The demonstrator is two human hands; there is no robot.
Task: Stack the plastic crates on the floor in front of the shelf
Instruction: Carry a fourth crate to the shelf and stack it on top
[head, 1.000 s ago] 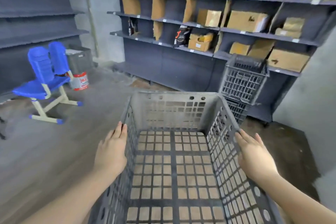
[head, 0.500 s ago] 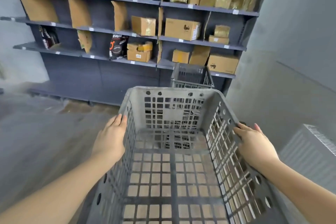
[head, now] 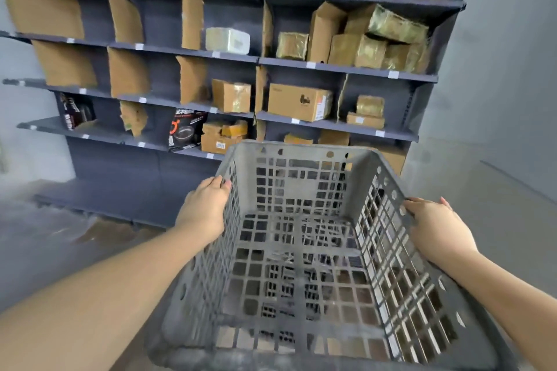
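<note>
I hold a grey plastic lattice crate in front of me, open side up and empty. My left hand grips its left rim and my right hand grips its right rim. Through the crate's perforated bottom I make out dark lattice shapes of another crate below it, mostly hidden. The dark grey shelf stands right behind the crate.
The shelf holds cardboard boxes, wrapped parcels and a black packet. A grey wall closes the right side. Bare concrete floor lies to the left, along the shelf's base.
I have turned right and come closer to the shelf with the crate. The blue chair has left the view, and the crate stack once seen ahead is now under the carried crate.
</note>
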